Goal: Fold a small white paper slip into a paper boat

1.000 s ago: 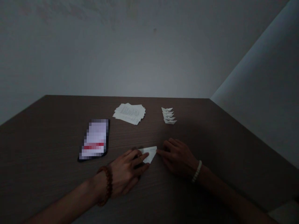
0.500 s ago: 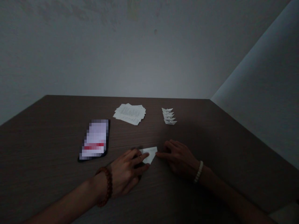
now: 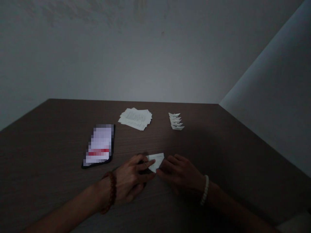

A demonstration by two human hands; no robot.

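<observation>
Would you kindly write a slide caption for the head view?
Left hand and right hand at a folded paper; phone, printed sheets and paper boats nearby.

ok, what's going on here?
The left hand holds a small folded piece of paper down on the table, while the right hand is at the paper's right side. Farther back lie a loose pile of printed sheets and, to its right, a row of small boat-shaped paper folds. A phone lies to the left, screen up.
</observation>
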